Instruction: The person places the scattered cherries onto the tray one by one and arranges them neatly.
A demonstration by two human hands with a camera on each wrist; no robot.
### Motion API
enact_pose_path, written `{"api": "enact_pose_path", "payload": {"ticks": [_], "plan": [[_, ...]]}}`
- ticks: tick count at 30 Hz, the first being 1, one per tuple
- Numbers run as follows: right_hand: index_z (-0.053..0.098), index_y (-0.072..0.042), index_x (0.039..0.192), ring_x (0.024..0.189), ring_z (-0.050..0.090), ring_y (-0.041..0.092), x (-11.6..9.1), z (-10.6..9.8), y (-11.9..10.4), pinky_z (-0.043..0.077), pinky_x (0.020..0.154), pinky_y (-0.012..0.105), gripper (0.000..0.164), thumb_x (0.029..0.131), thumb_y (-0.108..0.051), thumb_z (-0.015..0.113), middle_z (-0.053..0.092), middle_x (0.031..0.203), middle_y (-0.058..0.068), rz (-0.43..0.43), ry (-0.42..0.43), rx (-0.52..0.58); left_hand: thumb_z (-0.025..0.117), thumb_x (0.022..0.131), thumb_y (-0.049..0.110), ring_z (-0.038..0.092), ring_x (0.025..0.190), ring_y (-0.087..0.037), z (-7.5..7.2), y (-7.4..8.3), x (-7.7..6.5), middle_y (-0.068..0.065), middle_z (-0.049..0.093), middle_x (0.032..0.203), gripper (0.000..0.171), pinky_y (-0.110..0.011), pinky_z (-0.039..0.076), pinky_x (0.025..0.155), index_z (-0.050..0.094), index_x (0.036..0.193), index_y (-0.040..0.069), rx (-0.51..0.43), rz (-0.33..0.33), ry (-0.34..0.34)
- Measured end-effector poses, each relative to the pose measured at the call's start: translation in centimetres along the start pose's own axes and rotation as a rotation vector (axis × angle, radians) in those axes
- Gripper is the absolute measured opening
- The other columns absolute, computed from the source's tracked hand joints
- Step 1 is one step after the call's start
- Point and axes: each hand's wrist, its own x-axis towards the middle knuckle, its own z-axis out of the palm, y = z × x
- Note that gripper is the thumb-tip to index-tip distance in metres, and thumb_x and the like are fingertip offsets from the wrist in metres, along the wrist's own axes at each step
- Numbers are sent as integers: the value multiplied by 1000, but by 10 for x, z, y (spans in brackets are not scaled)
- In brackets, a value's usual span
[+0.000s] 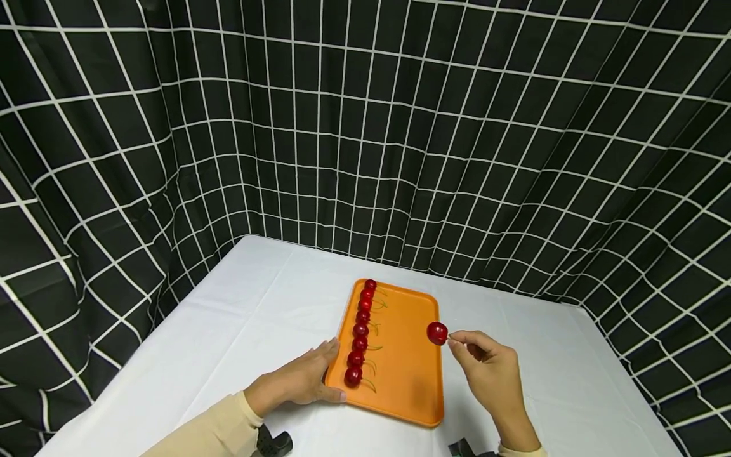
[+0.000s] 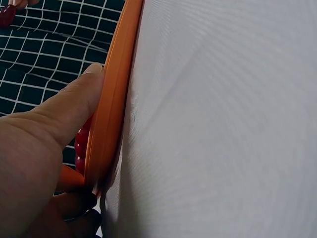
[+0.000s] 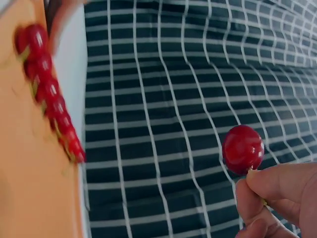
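A row of several dark red cherries (image 1: 360, 330) runs along the left side of an orange tray (image 1: 408, 374), their green stems pointing right. At the tray's near left corner, my left hand (image 1: 305, 374) holds the rim, thumb on the near edge and fingers along the left edge. The left wrist view shows that thumb (image 2: 74, 104) against the rim. My right hand (image 1: 493, 374) pinches another cherry by its stem between thumb and fingertips. This cherry (image 3: 242, 149) hangs off the stem end, raised over the tray's right edge in the head view.
The tray lies on a table with a white cloth (image 1: 251, 304). Black curtains with a white grid (image 1: 365, 127) enclose the back and sides. Dark wrist devices (image 1: 274, 442) show at the near edge of the head view.
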Motion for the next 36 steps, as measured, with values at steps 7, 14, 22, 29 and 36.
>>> {"api": "enact_pose_path", "payload": {"ticks": [7, 14, 22, 29, 36], "plan": [[73, -3, 78, 60, 45, 13, -7, 33, -24, 36, 49, 22, 18, 76, 15, 74, 59, 67, -1, -44, -100, 88, 74, 74, 58, 21, 142, -31, -1, 0, -1, -15, 23, 156, 106, -47, 19, 113, 29, 149, -2, 5, -1, 4], [74, -9, 78, 61, 45, 11, -17, 70, -10, 37, 51, 22, 18, 78, 9, 75, 60, 70, -11, -36, -178, 130, 75, 75, 57, 20, 142, -31, -3, 1, 0, -15, 23, 156, 106, -47, 18, 113, 28, 149, -3, 2, 14, 7], [75, -9, 79, 63, 47, 10, -39, 98, -3, 43, 55, 22, 15, 79, 6, 75, 64, 76, -11, -30, -315, 105, 77, 74, 57, 22, 141, -31, -4, 0, -1, -18, 24, 155, 108, -47, 19, 113, 29, 148, -5, 2, 28, -4], [74, -7, 82, 62, 49, 9, -46, 105, 3, 45, 51, 21, 13, 82, 5, 72, 67, 78, -4, 5, -470, 82, 78, 73, 56, 22, 141, -31, -4, -1, -1, -18, 24, 155, 110, -47, 19, 113, 29, 148, -6, 0, 34, 3], [75, -12, 82, 64, 51, 6, -50, 106, 5, 47, 52, 21, 12, 83, 0, 73, 67, 79, -9, 27, -582, 35, 80, 70, 57, 22, 141, -32, -4, 0, -2, -20, 24, 154, 113, -47, 20, 113, 28, 148, -6, 5, 40, 4]]}}
